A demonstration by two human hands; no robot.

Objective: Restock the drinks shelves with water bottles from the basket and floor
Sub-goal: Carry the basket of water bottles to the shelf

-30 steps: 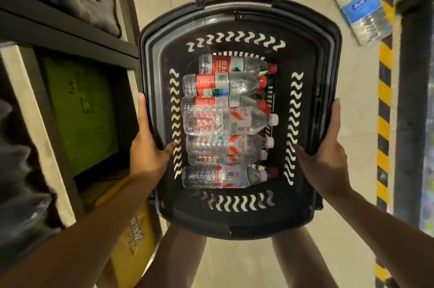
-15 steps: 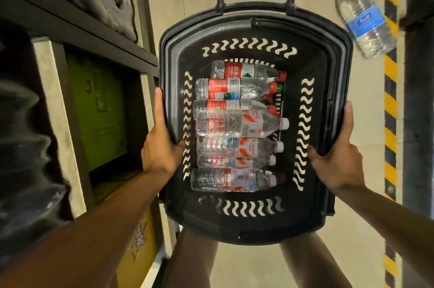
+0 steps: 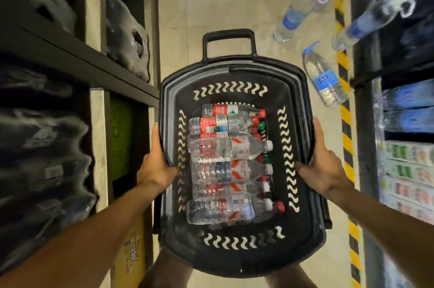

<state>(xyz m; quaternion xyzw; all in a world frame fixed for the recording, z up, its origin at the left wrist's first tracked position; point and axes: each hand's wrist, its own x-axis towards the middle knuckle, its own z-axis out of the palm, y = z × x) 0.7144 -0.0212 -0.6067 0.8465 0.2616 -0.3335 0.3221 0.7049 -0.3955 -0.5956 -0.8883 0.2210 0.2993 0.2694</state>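
Note:
A black plastic basket (image 3: 237, 73) with a tall handle at its far end fills the middle of the view. Several clear water bottles (image 3: 230, 149) with red-and-white labels lie on their sides in it. My left hand (image 3: 157, 160) grips the basket's left rim, thumb hooked inside. My right hand (image 3: 321, 165) grips the right rim the same way. A blue-labelled water bottle (image 3: 325, 76) lies on the floor to the basket's upper right. Two more blue-labelled bottles (image 3: 293, 17) stand further up the aisle.
Dark shelving (image 3: 77, 57) with wrapped goods and a green box (image 3: 121, 137) runs along the left. The drinks shelves (image 3: 408, 109) with bottles and cartons are on the right, behind a yellow-and-black floor stripe (image 3: 346, 128). Beige tiled floor lies ahead.
The view has tilted up the aisle, so the basket sits lower in frame and more bottles on the floor have come into sight. Both hands keep their hold on the basket's rims.

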